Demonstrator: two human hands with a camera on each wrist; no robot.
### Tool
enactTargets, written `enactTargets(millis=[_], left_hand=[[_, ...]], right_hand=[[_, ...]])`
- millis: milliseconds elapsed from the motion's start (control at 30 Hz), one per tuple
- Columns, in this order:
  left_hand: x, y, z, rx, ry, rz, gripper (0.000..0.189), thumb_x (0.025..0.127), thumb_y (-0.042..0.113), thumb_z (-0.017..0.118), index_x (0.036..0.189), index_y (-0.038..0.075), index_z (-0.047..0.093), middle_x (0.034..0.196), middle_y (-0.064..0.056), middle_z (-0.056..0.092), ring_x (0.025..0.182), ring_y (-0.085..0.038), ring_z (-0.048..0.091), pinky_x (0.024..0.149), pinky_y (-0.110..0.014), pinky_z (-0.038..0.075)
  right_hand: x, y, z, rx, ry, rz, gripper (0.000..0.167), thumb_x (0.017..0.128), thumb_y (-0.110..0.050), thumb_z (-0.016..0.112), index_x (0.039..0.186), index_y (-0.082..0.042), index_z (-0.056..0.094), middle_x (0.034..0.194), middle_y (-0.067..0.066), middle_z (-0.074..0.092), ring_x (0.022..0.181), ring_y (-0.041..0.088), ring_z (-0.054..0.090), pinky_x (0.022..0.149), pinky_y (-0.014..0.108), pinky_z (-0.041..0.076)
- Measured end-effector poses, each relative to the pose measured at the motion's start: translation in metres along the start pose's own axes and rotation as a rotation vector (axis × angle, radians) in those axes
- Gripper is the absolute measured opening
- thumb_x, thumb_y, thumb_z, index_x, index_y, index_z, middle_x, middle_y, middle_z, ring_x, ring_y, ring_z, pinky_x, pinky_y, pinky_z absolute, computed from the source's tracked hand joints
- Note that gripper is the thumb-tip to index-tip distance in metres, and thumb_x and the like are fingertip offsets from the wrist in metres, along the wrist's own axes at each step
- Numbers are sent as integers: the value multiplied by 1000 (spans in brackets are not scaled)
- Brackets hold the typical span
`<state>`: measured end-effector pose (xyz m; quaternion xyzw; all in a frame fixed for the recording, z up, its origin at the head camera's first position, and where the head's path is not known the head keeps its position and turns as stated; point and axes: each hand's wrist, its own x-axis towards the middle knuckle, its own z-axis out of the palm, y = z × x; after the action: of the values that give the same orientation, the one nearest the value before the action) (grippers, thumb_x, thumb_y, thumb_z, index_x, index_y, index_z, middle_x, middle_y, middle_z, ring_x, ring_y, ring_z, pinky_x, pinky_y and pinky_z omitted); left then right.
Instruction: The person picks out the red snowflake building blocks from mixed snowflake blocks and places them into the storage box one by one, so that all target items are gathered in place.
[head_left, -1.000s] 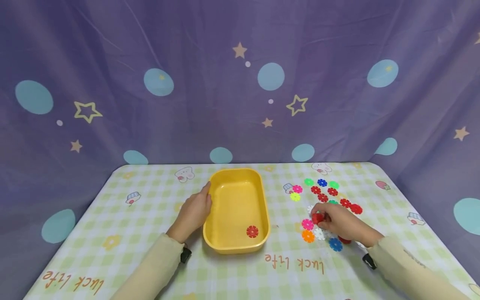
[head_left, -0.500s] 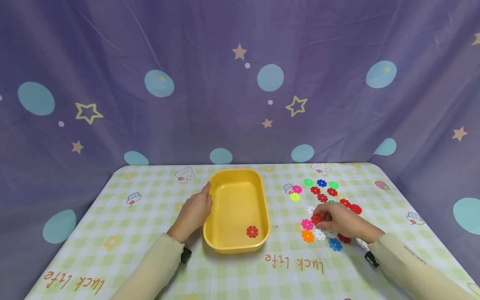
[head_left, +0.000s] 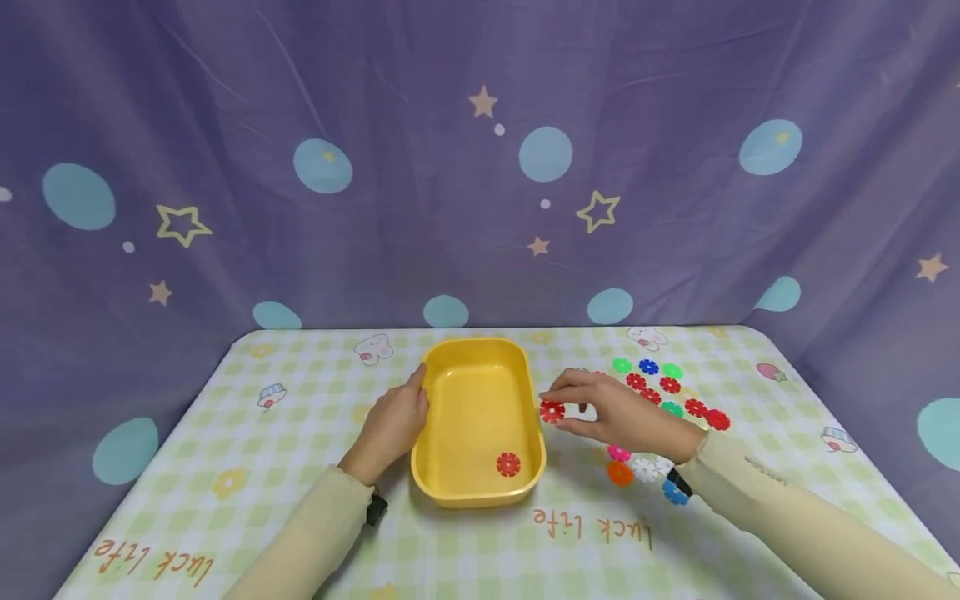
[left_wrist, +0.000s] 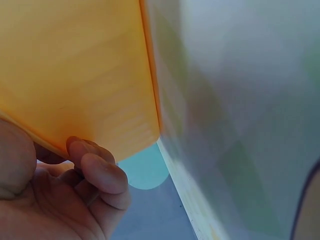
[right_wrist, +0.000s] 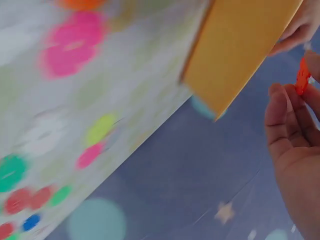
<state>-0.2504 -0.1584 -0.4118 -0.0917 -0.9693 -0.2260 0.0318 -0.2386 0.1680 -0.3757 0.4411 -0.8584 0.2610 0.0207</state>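
Note:
A red plastic snowflake disc (head_left: 552, 412) is pinched between the thumb and fingers of my right hand (head_left: 618, 414), just right of the yellow tray (head_left: 480, 400). The right wrist view shows this disc (right_wrist: 302, 77) edge-on at the fingertips. My left hand (head_left: 392, 427) grips the tray's left rim; in the left wrist view the curled fingers (left_wrist: 104, 172) lie at the rim beside the tray's outer wall (left_wrist: 90, 75). Inside the tray, near its front right corner, lies another red snowflake disc (head_left: 508, 464).
Loose snowflake discs lie right of the tray, partly hidden by my right arm: several red ones (head_left: 670, 385), an orange one (head_left: 620, 473), white (head_left: 646, 469) and blue (head_left: 676, 492). A checked cloth (head_left: 315, 467) covers the table; a purple curtain (head_left: 375, 250) hangs behind it.
My right hand has moved left from among the loose discs to beside the tray's right rim, carrying the red snowflake disc. The left hand stays on the tray.

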Motion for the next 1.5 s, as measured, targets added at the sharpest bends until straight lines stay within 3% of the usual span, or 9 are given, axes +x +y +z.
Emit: enactTargets(millis=[200,433,700,867,1000,1133,1300,1367,1500], left_hand=[[0,2,0,-1,15,16,49,99,14,45,144,-3,33,91,-18,64,57,-18,51,58,-36,48],[4,8,2,7,34,31,49,98,15,46,144,-1,36,102,-21,65,67,-23,59,63,-41,50],[5,10,3,26,47,45,49,98,15,48,143,-2,37,99,-21,66,62,-22,57,59,-40,50],[4,9,4,18,51,46,49,98,14,47,143,-2,37,98,-21,66,62,-22,57,60,-40,50],[3,8,5,9,49,40,49,98,15,47,143,-3,37,101,-21,65,68,-24,60,64,-41,52],[1,7,7,2,42,39,48,98,15,47,143,-2,37,100,-21,65,66,-22,59,64,-41,51],[1,6,5,7,48,62,49,98,14,48,142,-3,38,91,-19,65,59,-19,54,58,-38,49],[1,5,4,10,49,58,49,98,14,48,142,-3,38,89,-19,65,57,-19,52,56,-37,48],[0,0,0,18,42,25,49,97,14,48,142,-3,38,88,-18,65,56,-19,51,56,-37,48]], right_hand=[[42,-8,15,-60,-97,-111,31,83,-23,74,114,-15,71,109,-9,62,102,8,53,91,27,44],[75,-4,32,-126,-263,-116,23,78,-27,79,99,-16,77,93,-12,67,90,9,49,82,24,42],[84,-9,41,-281,-351,23,13,72,-22,84,84,-20,78,76,-14,63,77,12,43,69,24,38],[84,-12,43,-331,-373,25,15,75,-12,78,65,-20,71,60,-13,51,71,14,45,67,28,36],[82,-13,38,-279,-363,27,10,77,-9,75,73,-18,75,68,-13,56,74,13,48,70,27,40],[68,-20,19,-153,-175,28,13,81,-11,74,94,-14,76,90,-9,64,85,11,52,78,27,45],[19,-33,-11,-80,132,56,18,81,-11,76,97,-20,73,97,-13,62,92,8,55,81,30,49],[-5,-28,-17,-97,169,101,21,79,-11,77,97,-22,73,96,-14,61,91,8,56,79,30,50],[-45,1,-20,-124,131,281,22,79,-9,76,98,-20,73,97,-10,63,92,16,58,74,34,51]])
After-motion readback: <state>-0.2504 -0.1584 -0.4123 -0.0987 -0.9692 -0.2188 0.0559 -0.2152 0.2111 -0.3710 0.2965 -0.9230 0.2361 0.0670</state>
